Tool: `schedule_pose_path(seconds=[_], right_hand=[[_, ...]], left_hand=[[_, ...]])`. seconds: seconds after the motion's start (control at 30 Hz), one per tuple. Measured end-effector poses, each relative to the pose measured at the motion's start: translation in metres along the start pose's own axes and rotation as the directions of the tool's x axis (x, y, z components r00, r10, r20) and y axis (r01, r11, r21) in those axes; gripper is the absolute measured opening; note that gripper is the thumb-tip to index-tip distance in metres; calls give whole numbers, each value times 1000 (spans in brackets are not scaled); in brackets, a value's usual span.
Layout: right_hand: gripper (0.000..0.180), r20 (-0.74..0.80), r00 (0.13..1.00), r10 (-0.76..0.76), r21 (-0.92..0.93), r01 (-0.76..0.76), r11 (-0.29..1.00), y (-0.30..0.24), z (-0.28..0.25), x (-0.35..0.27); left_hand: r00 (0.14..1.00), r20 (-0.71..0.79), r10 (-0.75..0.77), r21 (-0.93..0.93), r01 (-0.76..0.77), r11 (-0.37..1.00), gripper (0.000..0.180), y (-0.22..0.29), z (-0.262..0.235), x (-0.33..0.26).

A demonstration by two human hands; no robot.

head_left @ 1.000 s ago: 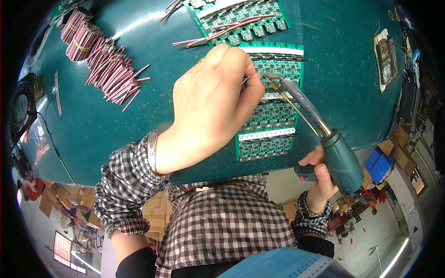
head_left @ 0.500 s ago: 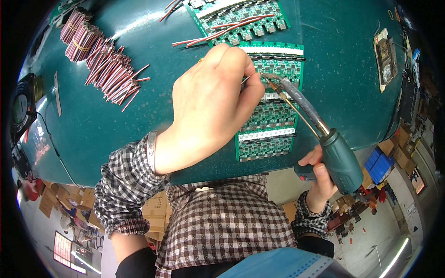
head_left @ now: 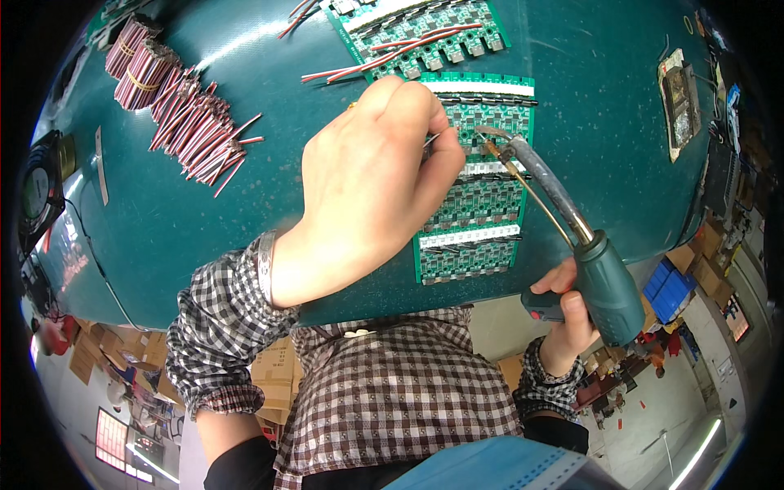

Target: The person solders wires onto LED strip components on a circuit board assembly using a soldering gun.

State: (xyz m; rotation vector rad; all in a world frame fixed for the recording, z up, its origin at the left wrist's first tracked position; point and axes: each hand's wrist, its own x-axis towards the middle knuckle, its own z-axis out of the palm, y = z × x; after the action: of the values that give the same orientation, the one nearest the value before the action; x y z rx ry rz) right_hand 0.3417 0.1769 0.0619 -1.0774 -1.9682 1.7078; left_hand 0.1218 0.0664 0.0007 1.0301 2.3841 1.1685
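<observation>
My left hand [head_left: 371, 167] is closed in a pinch over the left edge of a green circuit board panel [head_left: 467, 263]. A thin wire [head_left: 431, 140] shows in part between its fingers; the rest is hidden. In my right hand [head_left: 572, 317] is a dark green soldering gun [head_left: 606, 286] with a bent metal shaft and a thin brass-coloured tube alongside. Its tip [head_left: 487, 132] lies over the upper part of the panel, a little right of my left fingertips. White and black strips of connectors run across the panel.
Farther off, another circuit board panel [head_left: 433, 53] carries several red and white wires [head_left: 392, 57]. At the left lie a loose heap of such wires [head_left: 196, 131] and banded bundles [head_left: 143, 77]. A worn metal tray [head_left: 679, 104] sits at the right; a black fan [head_left: 39, 192] stands far left.
The soldering gun in my right hand has moved slightly right, its tip drawing away from my left fingertips. My left hand has barely moved.
</observation>
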Motion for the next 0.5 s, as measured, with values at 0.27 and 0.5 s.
schedule_pose_path(seconds=[0.27,0.5], right_hand=[[51,-56,998,7,86,-2,996,0,1,4],[49,-145,985,93,215,-60,975,2,-3,4]], left_hand=[[1000,5,-6,-14,6,1000,13,1,0,0],[999,44,-32,-13,33,999,14,3,-6,1]])
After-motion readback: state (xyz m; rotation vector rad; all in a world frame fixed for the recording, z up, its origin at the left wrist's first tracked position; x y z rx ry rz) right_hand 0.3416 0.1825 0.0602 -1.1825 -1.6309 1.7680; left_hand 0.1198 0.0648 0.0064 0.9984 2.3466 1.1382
